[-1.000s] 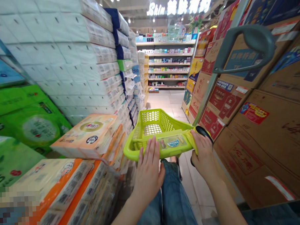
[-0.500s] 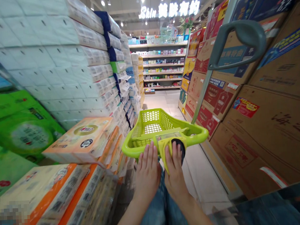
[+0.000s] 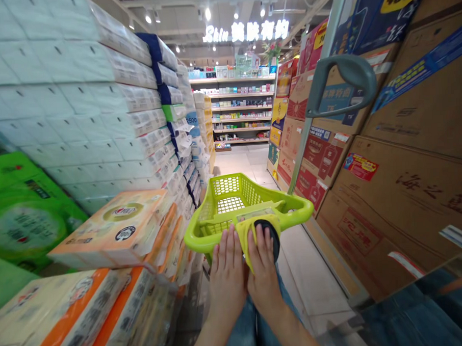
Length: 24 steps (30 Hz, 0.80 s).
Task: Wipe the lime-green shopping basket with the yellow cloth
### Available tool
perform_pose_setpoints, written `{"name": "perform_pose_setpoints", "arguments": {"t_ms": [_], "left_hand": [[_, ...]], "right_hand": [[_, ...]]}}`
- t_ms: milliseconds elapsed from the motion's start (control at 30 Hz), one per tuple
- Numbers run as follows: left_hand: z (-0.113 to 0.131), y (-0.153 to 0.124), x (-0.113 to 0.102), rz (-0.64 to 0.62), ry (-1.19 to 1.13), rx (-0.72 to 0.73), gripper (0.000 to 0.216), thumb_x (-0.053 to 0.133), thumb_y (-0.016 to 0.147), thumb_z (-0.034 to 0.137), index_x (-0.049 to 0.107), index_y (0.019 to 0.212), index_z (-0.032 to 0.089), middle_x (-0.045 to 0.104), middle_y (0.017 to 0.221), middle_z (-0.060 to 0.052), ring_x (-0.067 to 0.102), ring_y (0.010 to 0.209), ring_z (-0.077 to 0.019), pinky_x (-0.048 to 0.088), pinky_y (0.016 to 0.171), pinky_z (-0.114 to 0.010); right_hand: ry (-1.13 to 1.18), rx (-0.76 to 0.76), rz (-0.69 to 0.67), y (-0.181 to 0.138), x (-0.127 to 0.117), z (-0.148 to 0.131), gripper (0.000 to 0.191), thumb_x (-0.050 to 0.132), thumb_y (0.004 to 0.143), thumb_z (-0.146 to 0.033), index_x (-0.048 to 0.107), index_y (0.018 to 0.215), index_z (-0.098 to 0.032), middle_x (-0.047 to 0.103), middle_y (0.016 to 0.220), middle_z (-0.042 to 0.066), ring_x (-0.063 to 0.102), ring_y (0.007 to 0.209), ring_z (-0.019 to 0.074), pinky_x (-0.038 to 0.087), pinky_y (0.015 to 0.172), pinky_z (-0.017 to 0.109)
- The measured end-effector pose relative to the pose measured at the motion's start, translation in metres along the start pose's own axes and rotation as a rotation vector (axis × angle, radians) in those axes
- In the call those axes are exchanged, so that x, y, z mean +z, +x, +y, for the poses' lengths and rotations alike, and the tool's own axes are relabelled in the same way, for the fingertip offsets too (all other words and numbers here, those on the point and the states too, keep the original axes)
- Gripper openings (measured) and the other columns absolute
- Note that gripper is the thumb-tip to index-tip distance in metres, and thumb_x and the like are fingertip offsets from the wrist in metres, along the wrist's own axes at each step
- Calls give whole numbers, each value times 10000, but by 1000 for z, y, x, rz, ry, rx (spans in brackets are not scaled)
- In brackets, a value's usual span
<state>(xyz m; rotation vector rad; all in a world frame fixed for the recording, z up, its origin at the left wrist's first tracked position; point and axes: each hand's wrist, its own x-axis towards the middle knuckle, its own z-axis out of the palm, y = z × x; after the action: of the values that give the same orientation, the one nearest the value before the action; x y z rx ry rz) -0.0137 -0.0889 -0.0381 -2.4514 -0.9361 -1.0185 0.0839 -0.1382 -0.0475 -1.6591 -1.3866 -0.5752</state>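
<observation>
A lime-green plastic shopping basket (image 3: pixel 293 203) stands low in the aisle in front of me, empty inside. My left hand (image 3: pixel 227 272) lies flat with fingers stretched on the basket's near rim. My right hand (image 3: pixel 264 273) presses a yellow cloth (image 3: pixel 244 232) against the near rim, beside a black round part (image 3: pixel 274 235). The two hands touch side by side. My jeans-clad legs show below them.
Stacked tissue packs (image 3: pixel 114 229) and white paper-roll bales (image 3: pixel 98 107) wall the left side. Cardboard cartons (image 3: pixel 403 186) are stacked on the right, with a grey trolley handle (image 3: pixel 342 81) on a pole. Tiled floor runs ahead to shelves (image 3: pixel 243 111).
My right hand slid with the cloth from the basket's right corner leftward to the middle of the near rim, ending against my left hand. The view drifted slightly right.
</observation>
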Motion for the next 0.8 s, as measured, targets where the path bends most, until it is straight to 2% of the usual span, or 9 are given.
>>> {"name": "perform_pose_setpoints", "arguments": {"t_ms": [67,133,267,333,367,500,600,733,800], "left_hand": [[-3,0,-2,1,-6,-3,695,425,930,215,155,1560,96,365,1572,-128,252,1493,-253,182,1218,-414],[-5,0,-3,13,-11,-4,692,439,936,235,171,1556,85,390,1558,-125,240,1498,-233,162,1225,-387],[-3,2,-2,38,-5,16,666,444,942,220,208,1544,60,425,1537,-126,174,1516,-213,118,1235,-366],[1,3,1,45,-10,2,660,443,947,228,214,1542,60,423,1537,-127,162,1518,-212,112,1236,-370],[3,2,2,48,-16,-12,660,439,949,240,212,1543,60,415,1541,-130,162,1519,-213,113,1237,-372],[5,1,7,53,-16,-28,634,359,961,224,183,1552,77,354,1576,-126,145,1521,-223,110,1237,-393],[3,2,5,49,-27,-13,652,371,957,220,153,1557,87,383,1562,-121,133,1523,-215,102,1238,-387],[2,5,0,50,-32,-8,704,443,947,220,120,1558,83,465,1511,-121,164,1517,-196,108,1236,-361],[3,6,0,56,-33,-9,708,447,949,227,116,1559,85,468,1507,-127,208,1507,-210,133,1231,-372]], "right_hand": [[-26,-109,-24,-3,1,3,773,310,874,8,103,1582,-222,125,1658,40,80,1529,238,257,1206,512],[-28,-110,-21,0,-9,22,783,301,866,24,121,1580,-243,142,1656,34,102,1527,232,238,1210,523],[27,171,102,15,-32,58,800,316,850,4,129,1578,-266,129,1658,42,90,1527,265,191,1193,620],[48,269,135,18,-33,52,806,324,845,-7,114,1581,-258,109,1661,44,66,1529,267,193,1192,623],[51,270,122,18,-29,42,806,319,842,-6,112,1581,-250,100,1662,44,58,1530,265,198,1194,615],[26,37,-24,8,-7,-1,770,311,864,-9,133,1581,-226,138,1657,36,79,1529,249,232,1208,549],[15,-45,-65,8,-9,5,782,307,860,8,142,1579,-252,193,1646,25,121,1524,238,265,1202,527],[21,192,57,23,-33,51,849,307,801,33,137,1579,-261,172,1650,36,111,1525,257,227,1196,597],[11,279,110,28,-38,58,871,320,782,32,129,1580,-258,144,1656,35,81,1528,264,205,1199,611]]}}
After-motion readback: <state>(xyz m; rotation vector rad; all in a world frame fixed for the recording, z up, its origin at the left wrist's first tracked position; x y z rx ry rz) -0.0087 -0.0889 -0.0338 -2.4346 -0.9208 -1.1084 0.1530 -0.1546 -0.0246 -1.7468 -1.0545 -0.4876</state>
